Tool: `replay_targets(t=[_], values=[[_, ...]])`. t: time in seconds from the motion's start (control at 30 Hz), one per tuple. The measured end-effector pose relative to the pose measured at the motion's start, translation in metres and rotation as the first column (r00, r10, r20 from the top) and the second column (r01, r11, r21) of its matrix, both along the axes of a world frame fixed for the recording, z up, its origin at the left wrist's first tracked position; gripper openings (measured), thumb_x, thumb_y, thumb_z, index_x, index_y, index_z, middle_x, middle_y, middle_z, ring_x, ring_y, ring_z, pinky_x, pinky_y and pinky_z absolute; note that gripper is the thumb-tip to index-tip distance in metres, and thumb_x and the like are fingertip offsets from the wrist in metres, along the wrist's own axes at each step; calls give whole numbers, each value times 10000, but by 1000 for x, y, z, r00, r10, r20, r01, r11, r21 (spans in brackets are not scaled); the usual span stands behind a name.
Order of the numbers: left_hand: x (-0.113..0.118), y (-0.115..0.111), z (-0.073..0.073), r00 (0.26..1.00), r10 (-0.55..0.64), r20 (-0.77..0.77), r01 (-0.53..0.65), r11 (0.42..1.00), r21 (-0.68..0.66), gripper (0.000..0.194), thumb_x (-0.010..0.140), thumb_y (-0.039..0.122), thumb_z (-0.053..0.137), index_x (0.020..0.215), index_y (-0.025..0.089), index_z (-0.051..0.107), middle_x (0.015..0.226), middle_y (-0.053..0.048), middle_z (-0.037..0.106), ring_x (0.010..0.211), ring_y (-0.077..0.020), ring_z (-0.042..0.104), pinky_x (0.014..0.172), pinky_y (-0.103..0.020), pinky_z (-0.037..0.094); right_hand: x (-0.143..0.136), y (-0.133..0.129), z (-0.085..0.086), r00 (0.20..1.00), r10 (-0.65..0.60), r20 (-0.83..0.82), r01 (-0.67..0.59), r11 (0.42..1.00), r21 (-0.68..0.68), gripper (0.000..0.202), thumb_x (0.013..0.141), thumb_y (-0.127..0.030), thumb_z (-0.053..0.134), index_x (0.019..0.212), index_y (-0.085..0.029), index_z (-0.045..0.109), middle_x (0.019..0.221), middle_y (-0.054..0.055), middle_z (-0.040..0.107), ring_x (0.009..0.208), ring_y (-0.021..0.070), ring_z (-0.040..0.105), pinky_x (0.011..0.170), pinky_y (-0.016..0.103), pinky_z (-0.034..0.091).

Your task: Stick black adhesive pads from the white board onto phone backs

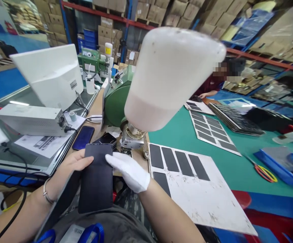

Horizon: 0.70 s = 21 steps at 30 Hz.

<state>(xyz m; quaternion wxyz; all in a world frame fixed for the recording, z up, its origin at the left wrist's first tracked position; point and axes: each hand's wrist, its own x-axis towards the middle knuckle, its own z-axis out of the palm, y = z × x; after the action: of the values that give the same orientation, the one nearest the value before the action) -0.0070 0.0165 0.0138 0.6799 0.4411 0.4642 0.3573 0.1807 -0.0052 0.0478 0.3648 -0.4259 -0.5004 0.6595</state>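
Observation:
A flat black rectangular case piece (97, 182) is held upright in front of my body, with another dark flap beside it on the left. My left hand (71, 165), bare with a bracelet at the wrist, grips its left edge, thumb on the face. My right hand (129, 170), in a white glove, holds the right edge near the top. Just beyond is a small stack of black pieces (107, 140), below a green machine (118, 98) with a large whitish container (169, 77). Black rectangles (184, 163) lie on a white board (202, 195) at the right.
A phone (83, 137), a grey metal box (32, 119) and a monitor (51, 76) are at the left. On the green table (176, 135) are a second board of black pieces (213, 131), scissors (264, 172) and a blue tray (280, 168). A person (212, 82) works across the table.

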Motion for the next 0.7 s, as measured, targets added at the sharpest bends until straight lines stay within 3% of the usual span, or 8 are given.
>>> replay_targets(t=[0.07, 0.13, 0.23, 0.3, 0.37, 0.43, 0.53, 0.7], values=[[-5, -6, 6, 997, -80, 1, 80, 996, 39, 294, 682, 371, 693, 884, 158, 698, 786, -43, 708, 733, -208, 641, 692, -295, 507, -3, 5, 5, 994, 91, 61, -92, 996, 9, 271, 714, -416, 662, 799, -160, 638, 735, 16, 618, 745, 172, 570, 705, 306, 481], [-3, -12, 9, 983, -182, -27, 183, 981, 61, 252, 721, 374, 657, 830, 153, 708, 784, -44, 711, 730, -205, 638, 683, -291, 504, 0, 7, 6, 978, 52, 201, -57, 998, 21, 238, 645, -324, 713, 717, -146, 573, 623, -24, 555, 595, 108, 503, 549, 229, 415], [8, -15, 0, 913, -395, -102, 402, 914, 54, 217, 743, 343, 625, 787, 149, 712, 758, -34, 707, 720, -202, 629, 660, -278, 491, 15, 0, -3, 932, -116, 345, 111, 993, 35, 245, 620, -264, 723, 686, -154, 514, 570, -47, 516, 522, 75, 448, 480, 196, 343], [17, -14, -11, 831, -541, -132, 551, 832, 63, 156, 706, 286, 651, 771, 156, 707, 753, -16, 700, 730, -196, 621, 663, -261, 478, 34, -8, -11, 918, -252, 305, 252, 967, 40, 270, 635, -287, 727, 685, -163, 493, 578, -46, 523, 526, 79, 457, 493, 205, 358], [27, -11, -20, 780, -611, -139, 623, 779, 72, 108, 678, 246, 659, 736, 159, 687, 696, 4, 678, 685, -174, 606, 617, -234, 454, 57, -19, -16, 891, -398, 217, 402, 915, 26, 298, 627, -297, 747, 677, -167, 484, 590, -44, 538, 542, 89, 483, 528, 223, 386], [40, -5, -23, 802, -588, -105, 596, 799, 77, 101, 688, 244, 643, 720, 150, 659, 645, 10, 649, 624, -148, 581, 563, -215, 421, 80, -31, -19, 876, -469, 112, 474, 880, -22, 272, 626, -283, 758, 720, -157, 536, 674, -8, 611, 625, 125, 556, 613, 261, 438], [65, 4, -17, 895, -446, 7, 444, 892, 87, 158, 733, 289, 612, 675, 144, 587, 533, 33, 568, 485, -92, 495, 478, -189, 349, 107, -46, -16, 886, -464, 3, 461, 880, -111, 278, 668, -262, 734, 895, -139, 632, 893, 78, 686, 822, 201, 627, 769, 334, 471], [105, 10, -2, 935, -305, 180, 298, 952, 68, 272, 782, 357, 545, 598, 160, 509, 388, 81, 404, 314, -48, 317, 374, -194, 221, 129, -52, -10, 843, -538, -14, 532, 836, -135, 234, 657, -230, 730, 870, -143, 689, 903, 78, 705, 802, 207, 643, 712, 307, 500]])
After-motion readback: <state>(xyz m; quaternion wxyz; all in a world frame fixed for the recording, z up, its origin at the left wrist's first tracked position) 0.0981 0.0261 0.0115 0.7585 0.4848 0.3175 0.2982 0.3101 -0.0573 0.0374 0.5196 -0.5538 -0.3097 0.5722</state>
